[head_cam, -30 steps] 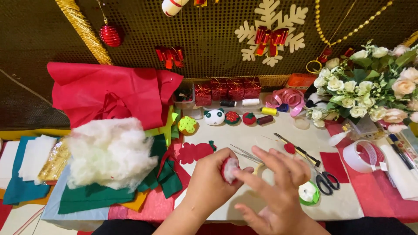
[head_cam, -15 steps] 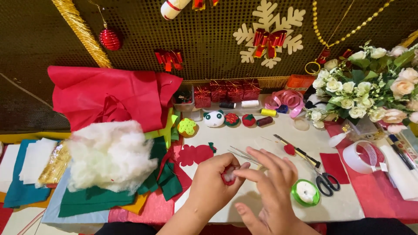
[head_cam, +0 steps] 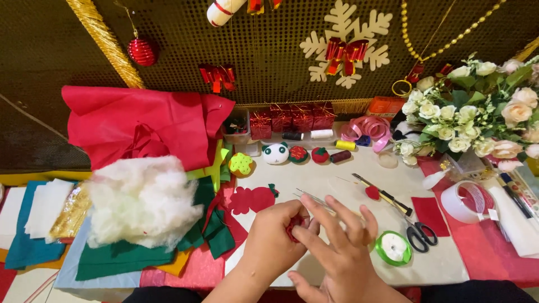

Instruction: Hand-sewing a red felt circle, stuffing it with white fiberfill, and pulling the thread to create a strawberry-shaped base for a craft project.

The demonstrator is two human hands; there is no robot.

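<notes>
Where the counter (head_cam: 337, 185) meets the dark mesh wall, four small red foil gift boxes (head_cam: 292, 118) in a row, an orange box (head_cam: 386, 105) just right of them, a clear tub (head_cam: 237, 128) to their left. On the wall above, a pale snowflake sign (head_cam: 343, 39) with a red bow at its middle, a second red bow (head_cam: 218, 76) further left, one red bauble (head_cam: 141, 51) beside a gold tinsel strand (head_cam: 104, 42).

Low in the middle, left hand (head_cam: 275, 244) curled shut around a small red felt piece (head_cam: 295, 229), only an edge of it showing between the fingers. Right hand (head_cam: 342, 255) over it from the right, fingers loosely spread, fingertips pinched at the same red piece; whether a needle sits between them, cannot tell.

Behind the hands, one red felt cutout (head_cam: 251, 199) flat on the counter. Further back, four stuffed felt shapes: one green and yellow (head_cam: 241, 164), one white panda face (head_cam: 275, 154), two red strawberries (head_cam: 309, 154). One roll of green ribbon (head_cam: 393, 247) just right of the right hand, one pair of black scissors (head_cam: 418, 233) beside it, one roll of clear tape (head_cam: 463, 201) further right. One heap of white stuffing (head_cam: 140, 199) on green felt (head_cam: 123, 255) at left, red cloth (head_cam: 146, 123) behind it, white and pink flowers (head_cam: 477, 112) at far right.
</notes>
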